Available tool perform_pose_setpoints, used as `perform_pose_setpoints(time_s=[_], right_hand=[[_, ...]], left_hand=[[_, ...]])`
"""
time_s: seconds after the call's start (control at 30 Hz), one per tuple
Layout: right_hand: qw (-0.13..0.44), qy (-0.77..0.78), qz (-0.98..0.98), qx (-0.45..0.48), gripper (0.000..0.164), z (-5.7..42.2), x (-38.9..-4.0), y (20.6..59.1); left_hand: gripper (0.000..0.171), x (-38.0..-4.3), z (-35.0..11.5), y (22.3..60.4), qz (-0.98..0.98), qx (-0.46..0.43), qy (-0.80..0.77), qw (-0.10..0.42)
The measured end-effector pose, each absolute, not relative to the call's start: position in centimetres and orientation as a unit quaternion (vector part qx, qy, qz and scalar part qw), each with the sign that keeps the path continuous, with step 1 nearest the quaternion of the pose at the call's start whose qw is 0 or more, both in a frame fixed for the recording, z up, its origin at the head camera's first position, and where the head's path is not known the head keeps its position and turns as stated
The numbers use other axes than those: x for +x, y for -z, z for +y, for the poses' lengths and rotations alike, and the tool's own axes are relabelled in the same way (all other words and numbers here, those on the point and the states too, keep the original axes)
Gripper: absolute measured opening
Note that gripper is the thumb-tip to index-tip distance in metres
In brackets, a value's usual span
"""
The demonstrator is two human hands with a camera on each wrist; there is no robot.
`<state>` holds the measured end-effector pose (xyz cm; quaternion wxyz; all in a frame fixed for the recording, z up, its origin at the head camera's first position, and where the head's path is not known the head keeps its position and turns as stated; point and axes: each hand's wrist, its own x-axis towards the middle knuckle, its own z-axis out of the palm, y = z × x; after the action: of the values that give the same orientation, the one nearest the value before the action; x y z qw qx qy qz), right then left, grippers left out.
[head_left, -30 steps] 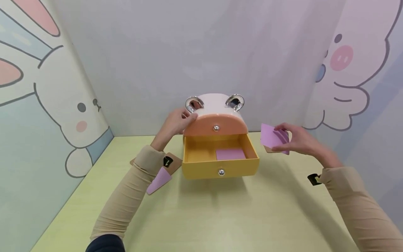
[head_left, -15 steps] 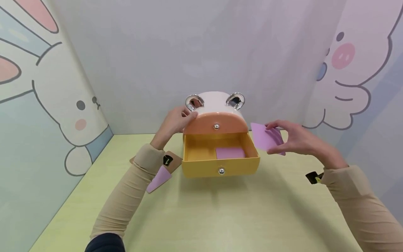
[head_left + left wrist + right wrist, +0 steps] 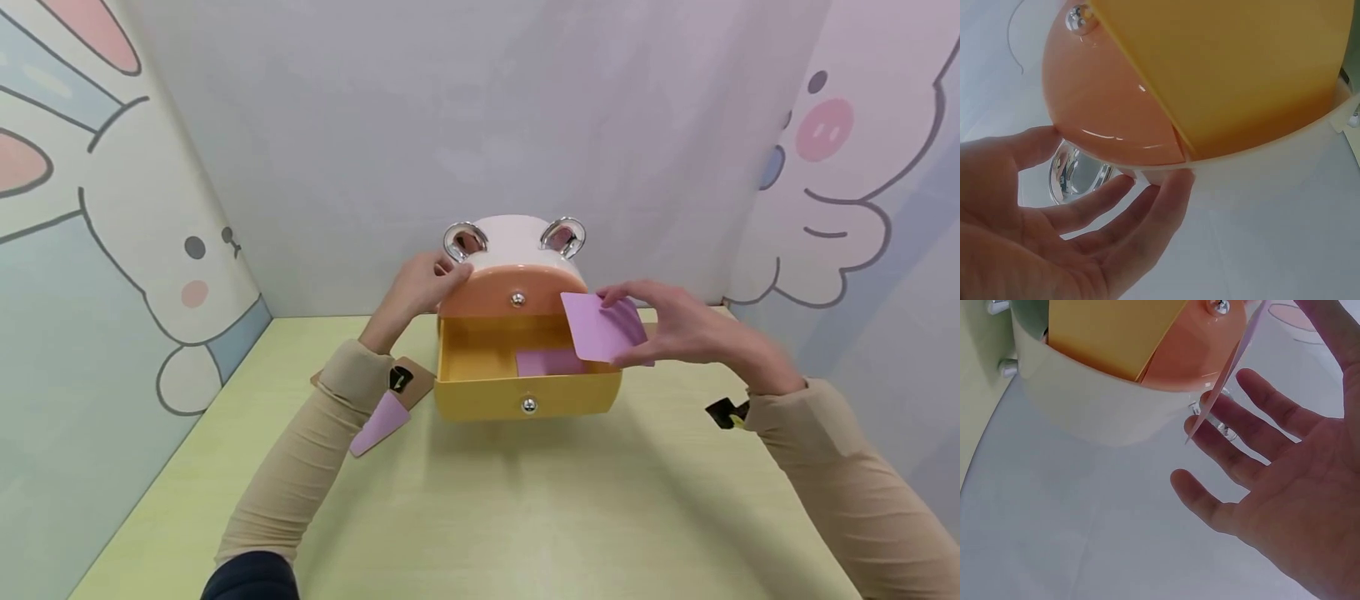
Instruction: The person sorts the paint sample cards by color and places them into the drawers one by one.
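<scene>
Within the right hand [image 3: 686, 327], apparently by opposite edges, one lilac card [image 3: 597, 330]

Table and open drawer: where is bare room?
Bare: the table in front of the drawer, between the sleeves; the drawer's left half, beside the lilac card. Crowded: left of the drawer, cards by the left sleeve; at the drawer's right end, the right hand and its sheet.

We see the right hand [image 3: 686, 325] and the pink card [image 3: 598, 327] it pinches shifted left: beside the yellow drawer [image 3: 476, 402] a second ago, the card now hides (in the head view) part of that drawer's right wall and the orange front [image 3: 480, 294].
</scene>
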<state>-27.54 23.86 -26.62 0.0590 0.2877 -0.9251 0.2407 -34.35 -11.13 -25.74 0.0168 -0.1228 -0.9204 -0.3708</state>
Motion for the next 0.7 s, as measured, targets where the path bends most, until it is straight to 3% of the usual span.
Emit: perform_pose_setpoints(time_s=[0.7], right_hand=[[0.073, -0.205, -0.927, 0.306, 0.068, 20.2, -27.8, 26.8]], left_hand=[[0.046, -34.4, -11.1, 25.8, -0.919, -0.121, 0.374, 0.016]])
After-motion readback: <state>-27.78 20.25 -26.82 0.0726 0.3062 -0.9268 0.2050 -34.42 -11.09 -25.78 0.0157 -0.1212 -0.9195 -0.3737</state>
